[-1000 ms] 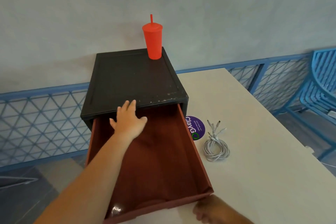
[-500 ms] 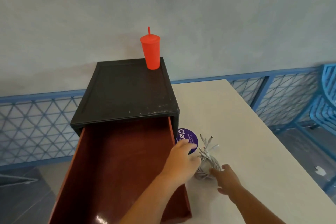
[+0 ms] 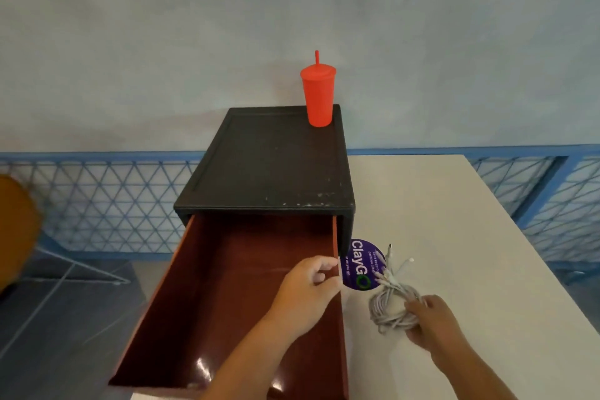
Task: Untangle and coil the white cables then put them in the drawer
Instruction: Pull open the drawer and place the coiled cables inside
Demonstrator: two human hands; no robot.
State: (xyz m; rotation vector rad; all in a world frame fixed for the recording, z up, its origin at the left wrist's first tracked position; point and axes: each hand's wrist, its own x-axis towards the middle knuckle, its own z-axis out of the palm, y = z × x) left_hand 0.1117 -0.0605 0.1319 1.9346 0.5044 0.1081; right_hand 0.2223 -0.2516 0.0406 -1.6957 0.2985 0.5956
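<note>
the long white table [image 3: 454, 204] runs away toward a pale wall, with a blue lattice railing [image 3: 97, 201] behind it. at the table's left edge stands a black box-shaped cabinet [image 3: 269, 169], and out of its front the reddish-brown wooden drawer [image 3: 201, 295] is pulled well open — its glossy floor bare where it shows. a red plastic tumbler with a lid and straw [image 3: 318, 94] stands upright on the cabinet's far right corner. a round purple sticker reading "claygo" [image 3: 360, 265] lies flat on the table just beside the drawer's right wall. the coiled bundle of white cables [image 3: 389, 305] lies on the table near the sticker, outside the drawer, its plug ends fanning up toward the sticker. the left hand [image 3: 308, 289] reaches over the drawer with fingers loosely curled at the top of its right wall (whether it actually grips the wall i cannot tell). the right hand [image 3: 431, 321] is closed around the coil's near side — fingers wrapped over the loops.
</note>
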